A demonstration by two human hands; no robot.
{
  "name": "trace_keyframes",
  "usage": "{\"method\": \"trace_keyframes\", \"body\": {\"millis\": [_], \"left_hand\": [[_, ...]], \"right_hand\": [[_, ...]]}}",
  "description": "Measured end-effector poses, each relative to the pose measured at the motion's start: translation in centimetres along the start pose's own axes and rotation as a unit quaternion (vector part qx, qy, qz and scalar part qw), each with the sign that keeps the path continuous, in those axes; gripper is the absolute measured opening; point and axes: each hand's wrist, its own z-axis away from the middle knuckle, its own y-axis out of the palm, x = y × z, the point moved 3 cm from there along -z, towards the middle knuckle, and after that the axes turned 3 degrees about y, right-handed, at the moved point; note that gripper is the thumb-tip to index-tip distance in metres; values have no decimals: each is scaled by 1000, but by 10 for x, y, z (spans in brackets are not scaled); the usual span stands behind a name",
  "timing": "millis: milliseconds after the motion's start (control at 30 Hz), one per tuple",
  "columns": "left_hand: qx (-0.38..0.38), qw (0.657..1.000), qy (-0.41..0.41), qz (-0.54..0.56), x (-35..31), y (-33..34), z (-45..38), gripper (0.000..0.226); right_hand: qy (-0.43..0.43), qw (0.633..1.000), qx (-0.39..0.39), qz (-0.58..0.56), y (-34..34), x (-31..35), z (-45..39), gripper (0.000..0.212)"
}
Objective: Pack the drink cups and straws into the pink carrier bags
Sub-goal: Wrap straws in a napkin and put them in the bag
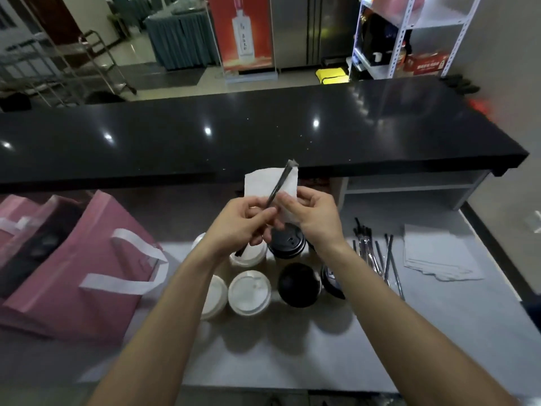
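Note:
My left hand (244, 221) pinches a dark wrapped straw (279, 183) that slants up to the right, above the cups. My right hand (310, 213) pinches a white napkin (262, 183) held against the straw. Below them stand several cups: white-lidded ones (248, 291) on the left and black-lidded ones (297, 284) on the right. A pink carrier bag (96, 259) with white handles lies open at the left, with another pink bag (11, 218) behind it. More wrapped straws (377, 256) lie on the counter to the right of the cups.
A stack of white napkins (439, 253) lies right of the straws on the grey worktop (322, 361). A raised black counter (263, 133) runs across behind the work area. Shelving (409, 33) and a red poster stand (244, 33) are far behind.

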Motion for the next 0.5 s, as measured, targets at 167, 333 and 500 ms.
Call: {"method": "trace_keyframes", "body": {"millis": [167, 333, 500], "left_hand": [[60, 998, -12, -3, 12, -30, 22, 25], [35, 999, -8, -25, 21, -58, 51, 20], [-1, 1000, -1, 13, 30, -71, 86, 20]], "right_hand": [[37, 996, -68, -41, 41, -9, 23, 18], [21, 993, -90, -67, 55, -6, 39, 13], [17, 995, -59, -73, 82, -19, 65, 19]]}}
